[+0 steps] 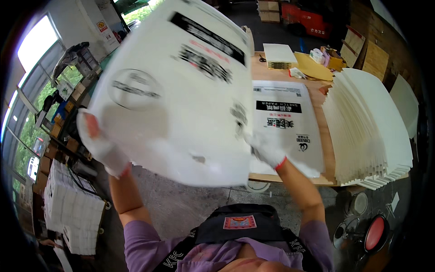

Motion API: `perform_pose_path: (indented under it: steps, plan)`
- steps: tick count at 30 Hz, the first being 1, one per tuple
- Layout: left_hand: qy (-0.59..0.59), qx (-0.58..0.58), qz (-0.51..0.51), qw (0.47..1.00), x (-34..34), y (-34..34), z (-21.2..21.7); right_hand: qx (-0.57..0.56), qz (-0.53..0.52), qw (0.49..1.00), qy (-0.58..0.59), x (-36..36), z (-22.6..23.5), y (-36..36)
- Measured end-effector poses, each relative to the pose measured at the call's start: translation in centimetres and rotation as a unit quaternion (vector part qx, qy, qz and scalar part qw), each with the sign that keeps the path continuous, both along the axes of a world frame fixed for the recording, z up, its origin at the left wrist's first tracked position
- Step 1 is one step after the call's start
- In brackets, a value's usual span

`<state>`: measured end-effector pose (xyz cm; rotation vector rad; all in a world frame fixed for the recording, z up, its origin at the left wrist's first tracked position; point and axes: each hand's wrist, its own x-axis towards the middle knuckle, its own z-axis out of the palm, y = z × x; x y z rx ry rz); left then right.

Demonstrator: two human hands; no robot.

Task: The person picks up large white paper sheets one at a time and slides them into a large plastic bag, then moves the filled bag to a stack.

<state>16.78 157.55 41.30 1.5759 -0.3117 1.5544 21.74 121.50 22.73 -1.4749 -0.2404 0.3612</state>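
A large white pack of paper (181, 122) in a printed plastic wrapper fills the upper middle, lifted, tilted and blurred by motion. My left hand (102, 143), in a white glove with a reddish palm patch, grips its lower left edge. At the lower right edge my right hand (268, 148), also gloved, is closed on the pack; its fingertips are partly hidden. Beyond my right hand a similar printed pack (283, 156) lies flat on the wooden table (327, 149). The held pack covers the table's left part.
A fanned stack of white sheets (362, 122) stands on the table's right side. Farther back are a white block of sheets (279, 54), yellow-brown paper (312, 67) and scissors (262, 59). White stacks (72, 206) stand at lower left; a red-seated stool (376, 233) is at lower right.
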Motion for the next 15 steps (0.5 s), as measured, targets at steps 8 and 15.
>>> perform_pose_path:
  steps: [8,15]
  plan:
    - [0.220,0.003,0.101,0.970,6.1,26.9,1.5,0.080,0.109,0.991,0.003,12.2,12.1,14.6]
    - [0.133,-0.202,-0.056,0.969,6.4,25.9,-15.9,0.057,0.177,0.981,0.062,12.2,11.1,11.5]
